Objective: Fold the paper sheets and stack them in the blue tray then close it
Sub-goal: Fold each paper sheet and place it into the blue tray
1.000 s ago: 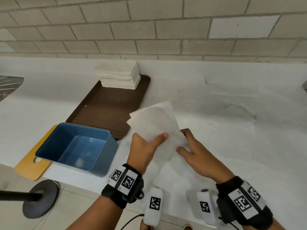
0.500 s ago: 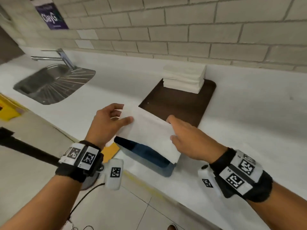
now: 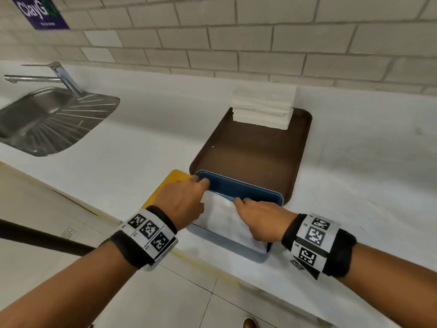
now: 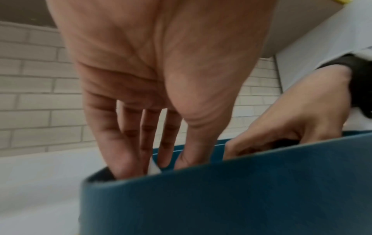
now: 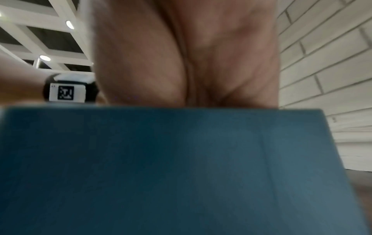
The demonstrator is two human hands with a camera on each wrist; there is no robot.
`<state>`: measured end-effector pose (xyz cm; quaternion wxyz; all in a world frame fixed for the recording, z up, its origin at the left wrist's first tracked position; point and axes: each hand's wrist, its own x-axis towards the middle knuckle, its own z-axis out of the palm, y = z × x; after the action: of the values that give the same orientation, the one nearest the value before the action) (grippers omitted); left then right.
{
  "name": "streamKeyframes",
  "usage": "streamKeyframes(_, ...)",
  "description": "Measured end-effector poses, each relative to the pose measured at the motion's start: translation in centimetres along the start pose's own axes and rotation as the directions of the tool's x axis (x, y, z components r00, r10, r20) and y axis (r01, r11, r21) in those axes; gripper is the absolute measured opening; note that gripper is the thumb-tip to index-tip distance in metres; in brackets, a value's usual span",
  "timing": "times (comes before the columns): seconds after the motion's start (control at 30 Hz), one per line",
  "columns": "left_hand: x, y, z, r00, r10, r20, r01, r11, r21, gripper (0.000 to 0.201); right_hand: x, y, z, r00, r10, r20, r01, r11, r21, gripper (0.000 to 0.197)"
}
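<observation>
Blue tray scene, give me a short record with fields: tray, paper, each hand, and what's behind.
tray: open blue plastic tray on the white counter's front edge
paper: folded white paper sheet going into the tray
left hand: pinches the sheet's left end
right hand: holds the sheet's right side
behind: brown serving tray with stacked white sheets

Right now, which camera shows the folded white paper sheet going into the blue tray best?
The head view: the folded white paper sheet lies across the blue plastic tray. The left wrist view shows only a white corner between fingers; the right wrist view shows none.
</observation>
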<state>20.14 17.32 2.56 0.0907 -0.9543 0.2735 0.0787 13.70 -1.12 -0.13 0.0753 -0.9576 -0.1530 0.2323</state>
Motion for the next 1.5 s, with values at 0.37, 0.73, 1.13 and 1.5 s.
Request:
streamKeyframes(0.37,-4.2,3.6,-6.6,0.909,0.093,-0.407,-0.248,0.905,-0.346,0.015,-7.2,0.8,-3.0,0.926,-0.162,-0.340,0.199,0.977,0.077,0.042)
streamKeyframes(0.73,-2.3,27.2,-2.1,0.827,0.425,-0.368,-0.555,0.717,-0.421,0.017,-30.3,27.3,9.5,0.647,0.758,-0.080,-0.740,0.650,0.170,0.053)
streamKeyframes(1.13,5.8,41.2,-0.8,0.894,0.394,-0.214,-0.449,0.779,-0.438,0.019,-32.0,31.1,11.7,0.671,0.609,-0.423,-0.549,0.792,0.268,0.023)
streamKeyframes(1.5,5.4,44.0,-4.3,0.926,0.352,-0.135,-0.120,-0.063,-0.991,0.048,-34.6,28.0,8.4,0.775,0.479,-0.413,0.272,0.337,0.901,0.019)
